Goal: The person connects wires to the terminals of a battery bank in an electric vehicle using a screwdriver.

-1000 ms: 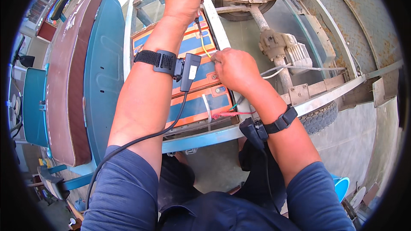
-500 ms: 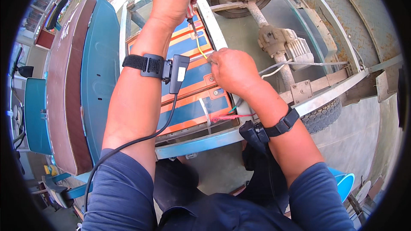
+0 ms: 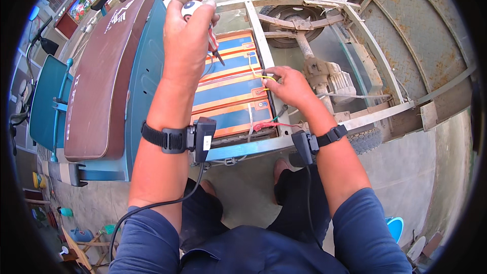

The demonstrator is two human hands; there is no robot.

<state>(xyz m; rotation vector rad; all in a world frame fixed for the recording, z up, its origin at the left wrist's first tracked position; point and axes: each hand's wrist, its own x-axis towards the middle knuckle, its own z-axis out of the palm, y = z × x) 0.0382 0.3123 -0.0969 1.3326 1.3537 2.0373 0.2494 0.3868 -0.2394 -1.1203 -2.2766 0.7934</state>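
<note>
Raised over the battery bay, my left hand (image 3: 186, 33) is closed around a screwdriver (image 3: 212, 40) with a red-and-white handle and a round white end. Its dark tip points down, apart from the terminals. Several batteries (image 3: 223, 94) with blue tops and orange edges sit side by side below. A thin yellow wire (image 3: 252, 69) runs from a terminal on a far battery toward the bay's right edge. There my right hand (image 3: 290, 83) pinches it between thumb and fingers. A red wire bundle (image 3: 265, 125) and a green wire lie at the near right corner.
A metal frame (image 3: 258, 33) surrounds the bay. On the left stands a teal body with a brown seat (image 3: 109, 81). To the right are an axle motor (image 3: 337, 78), a wheel (image 3: 291, 28) and a rusty metal bed (image 3: 428, 30). A blue bucket (image 3: 394, 227) stands at lower right.
My left hand has drawn the screwdriver away from the terminal, toward the left. My right hand still pinches the yellow wire by the frame. The whole view has shifted.
</note>
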